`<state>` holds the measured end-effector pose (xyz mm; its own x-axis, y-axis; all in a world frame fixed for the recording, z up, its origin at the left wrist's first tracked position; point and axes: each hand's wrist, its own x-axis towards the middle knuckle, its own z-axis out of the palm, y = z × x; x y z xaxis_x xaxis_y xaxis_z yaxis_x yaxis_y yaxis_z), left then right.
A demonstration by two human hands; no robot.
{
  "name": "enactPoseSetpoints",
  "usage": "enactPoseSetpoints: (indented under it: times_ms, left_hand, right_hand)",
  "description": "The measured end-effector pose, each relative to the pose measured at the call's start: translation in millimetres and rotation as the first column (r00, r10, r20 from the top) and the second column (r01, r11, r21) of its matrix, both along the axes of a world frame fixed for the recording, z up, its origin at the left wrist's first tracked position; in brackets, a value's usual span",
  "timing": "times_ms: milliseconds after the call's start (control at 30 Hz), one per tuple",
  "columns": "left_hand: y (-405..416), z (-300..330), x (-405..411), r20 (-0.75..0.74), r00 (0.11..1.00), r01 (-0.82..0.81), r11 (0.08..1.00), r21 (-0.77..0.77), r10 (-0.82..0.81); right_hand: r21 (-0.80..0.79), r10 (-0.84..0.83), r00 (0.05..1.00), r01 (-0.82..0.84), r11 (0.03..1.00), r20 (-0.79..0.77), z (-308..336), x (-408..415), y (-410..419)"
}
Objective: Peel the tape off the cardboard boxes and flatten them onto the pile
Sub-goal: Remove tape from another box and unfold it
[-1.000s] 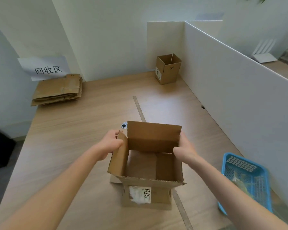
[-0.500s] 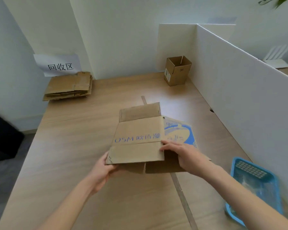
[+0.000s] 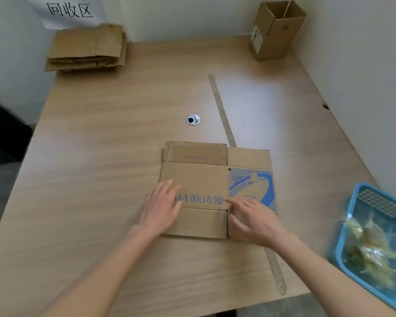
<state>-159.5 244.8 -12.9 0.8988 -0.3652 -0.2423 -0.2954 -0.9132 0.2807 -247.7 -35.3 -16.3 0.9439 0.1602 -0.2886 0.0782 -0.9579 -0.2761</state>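
Observation:
A flattened cardboard box (image 3: 201,177) with blue lettering and a blue picture lies flat on the wooden table (image 3: 101,138) in front of me. My left hand (image 3: 160,208) presses on its left part with straight fingers. Palm down, my right hand (image 3: 254,218) presses on its lower right part, fingers spread. A pile of flattened boxes (image 3: 87,48) lies at the far left under a paper sign (image 3: 69,11). One upright open box (image 3: 276,30) stands at the far right corner.
A blue plastic basket (image 3: 357,227) holding crumpled clear tape sits at the right table edge. A round metal grommet (image 3: 193,120) is set in the tabletop beyond the box. A seam strip (image 3: 222,110) runs across the table. White partition walls close the right and back.
The open box went from held upright to collapsed, then laid flat on the table. Both hands moved from gripping its sides to pressing on top of it.

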Motion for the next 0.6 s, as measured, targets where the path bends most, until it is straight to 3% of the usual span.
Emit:
enactPoseSetpoints:
  times_ms: [100, 167, 233, 333, 467, 600]
  left_hand:
    - [-41, -22, 19, 0.046, 0.987, 0.155, 0.987, 0.041, -0.156]
    - [-55, -42, 31, 0.066, 0.989, 0.132, 0.99, 0.057, -0.135]
    - [-60, -61, 36, 0.093, 0.99, 0.101, 0.991, 0.092, -0.109]
    - [-61, -79, 39, 0.152, 0.985, 0.064, 0.992, 0.106, -0.08]
    - [-67, -81, 47, 0.26, 0.962, 0.051, 0.989, 0.135, -0.085]
    - [-72, -87, 55, 0.27, 0.961, 0.04, 0.994, 0.099, -0.066]
  right_hand:
    - [-0.077, -0.065, 0.997, 0.068, 0.995, 0.045, -20, 36, -11]
    - [-0.101, -0.141, 0.99, 0.14, 0.985, -0.004, -40, 53, -16]
    - [-0.103, -0.186, 0.981, 0.191, 0.976, 0.059, -58, 60, -16]
    - [-0.146, -0.194, 0.962, 0.223, 0.964, 0.193, -74, 63, -13]
    - [-0.153, -0.183, 0.949, 0.227, 0.962, 0.256, -78, 65, -15]
    - [-0.14, -0.178, 0.942, 0.224, 0.964, 0.286, -83, 68, -15]
